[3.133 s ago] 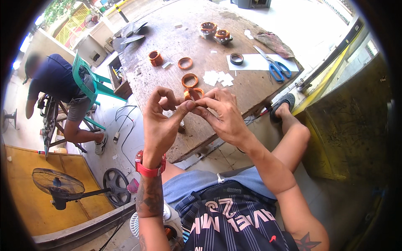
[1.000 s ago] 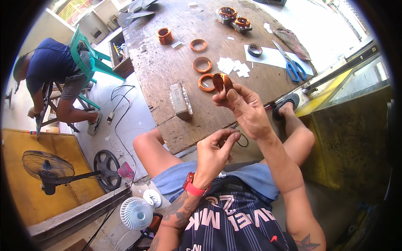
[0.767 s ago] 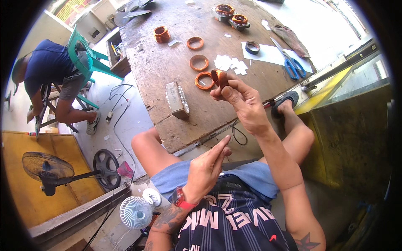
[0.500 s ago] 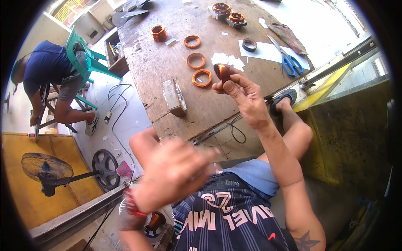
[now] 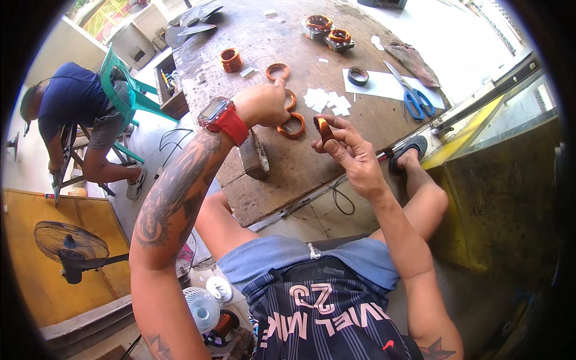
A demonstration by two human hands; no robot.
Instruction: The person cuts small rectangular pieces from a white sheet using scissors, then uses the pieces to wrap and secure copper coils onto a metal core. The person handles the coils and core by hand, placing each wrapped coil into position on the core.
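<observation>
Between the thumb and fingers of my right hand [image 5: 353, 153] a copper wire coil [image 5: 324, 129] stands on edge, above the near part of the wooden table [image 5: 270, 195]. My left hand [image 5: 262, 103] reaches over a row of flat copper wire rings, with the index finger stretched to the far ring [image 5: 277, 66]. Its thumb is close to the near ring [image 5: 302, 125]; the middle ring [image 5: 292, 98] is partly covered by the hand. No ring is lifted. Below my left wrist sits a grey rectangular block [image 5: 255, 165]. White paper pieces [image 5: 324, 99] lie right of the rings.
A taller copper coil [image 5: 230, 60] and two coil-wound motor cores [image 5: 339, 38] stand farther back. To the right are a black tape roll [image 5: 358, 76], blue-handled scissors [image 5: 415, 101] and a cloth [image 5: 411, 62]. At left, a person bends beside a green chair [image 5: 123, 90]; a fan [image 5: 71, 249] stands nearer.
My left hand has swung from in front of my body up and forward to the rings on the table. My right hand, still holding the coil, has lowered slightly toward me.
</observation>
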